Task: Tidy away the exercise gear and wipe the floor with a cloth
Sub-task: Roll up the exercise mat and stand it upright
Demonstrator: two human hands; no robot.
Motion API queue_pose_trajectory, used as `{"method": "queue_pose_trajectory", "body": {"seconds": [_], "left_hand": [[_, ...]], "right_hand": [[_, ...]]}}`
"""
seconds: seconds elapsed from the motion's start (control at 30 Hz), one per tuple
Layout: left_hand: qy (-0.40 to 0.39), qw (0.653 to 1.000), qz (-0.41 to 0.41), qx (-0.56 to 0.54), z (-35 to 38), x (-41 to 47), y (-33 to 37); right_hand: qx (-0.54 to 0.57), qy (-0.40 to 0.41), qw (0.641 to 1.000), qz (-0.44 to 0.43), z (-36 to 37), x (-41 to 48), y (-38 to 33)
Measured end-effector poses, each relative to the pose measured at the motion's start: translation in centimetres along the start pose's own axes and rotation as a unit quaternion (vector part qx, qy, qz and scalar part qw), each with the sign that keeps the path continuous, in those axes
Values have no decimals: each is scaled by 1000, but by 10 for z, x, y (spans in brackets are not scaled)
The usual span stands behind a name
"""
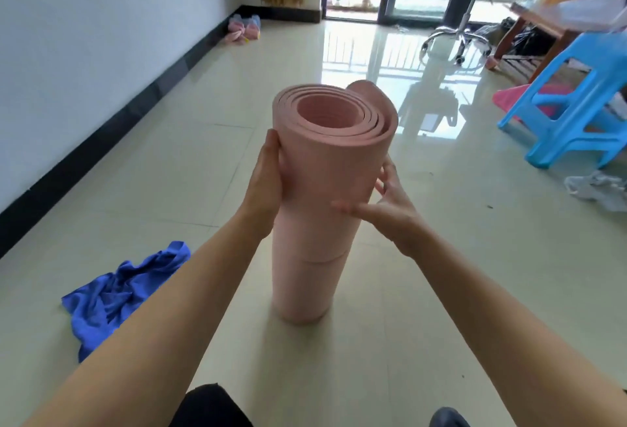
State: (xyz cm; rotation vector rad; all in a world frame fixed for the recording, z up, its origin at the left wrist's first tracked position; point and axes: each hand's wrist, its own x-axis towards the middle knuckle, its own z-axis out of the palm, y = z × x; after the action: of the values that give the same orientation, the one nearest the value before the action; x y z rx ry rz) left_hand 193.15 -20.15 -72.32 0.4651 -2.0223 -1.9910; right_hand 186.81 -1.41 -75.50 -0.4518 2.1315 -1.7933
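A rolled-up pink exercise mat (325, 168) stands on end on the tiled floor right in front of me. My left hand (266, 179) presses flat against its left side near the top. My right hand (386, 202) grips its right side, thumb across the front and fingers spread around the roll. The loose outer flap of the mat sticks out at the top right. A crumpled blue cloth (115, 294) lies on the floor to the lower left, apart from both hands.
Pink dumbbells (244, 29) lie by the far left wall. A blue plastic stool (576, 101) stands at the right with something pink under it. A black office chair (464, 16) and a wooden table sit near the balcony door. White crumpled material (597, 189) lies at the right edge.
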Motion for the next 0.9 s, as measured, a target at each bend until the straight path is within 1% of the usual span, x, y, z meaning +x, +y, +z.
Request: {"method": "queue_pose_trajectory", "body": {"seconds": [0.1, 0.17, 0.2, 0.27, 0.3, 0.37, 0.5, 0.6, 0.67, 0.77, 0.9], "left_hand": [[-22, 998, 30, -44, 3, 2, 33], [-7, 997, 48, -68, 0, 8, 47], [13, 996, 54, -69, -5, 13, 52], [32, 996, 33, -75, -14, 17, 54], [37, 997, 21, -57, -18, 18, 53], [42, 999, 5, -31, -23, 17, 49], [41, 998, 9, 39, -33, 14, 49], [26, 993, -1, 117, -41, 15, 52], [25, 989, -8, 146, -46, 13, 54], [36, 988, -17, 148, -53, 12, 50], [52, 986, -46, 152, -51, 6, 49]], "right_hand": [[52, -6, 999, -3, -5, -1, -21], [83, 31, 996, -5, -7, 4, -39], [99, 58, 993, -11, -9, 7, -49], [125, 96, 987, -19, -15, 14, -66], [120, 96, 988, -16, -17, 15, -73], [71, 68, 995, -7, -16, 18, -82], [-31, 5, 999, 14, 2, 30, -93], [-54, -42, 998, 17, 18, 40, -94], [-72, -42, 997, 4, 25, 47, -92], [-85, -27, 996, 7, 26, 54, -89], [-76, -65, 994, 38, 22, 52, -90]]}}
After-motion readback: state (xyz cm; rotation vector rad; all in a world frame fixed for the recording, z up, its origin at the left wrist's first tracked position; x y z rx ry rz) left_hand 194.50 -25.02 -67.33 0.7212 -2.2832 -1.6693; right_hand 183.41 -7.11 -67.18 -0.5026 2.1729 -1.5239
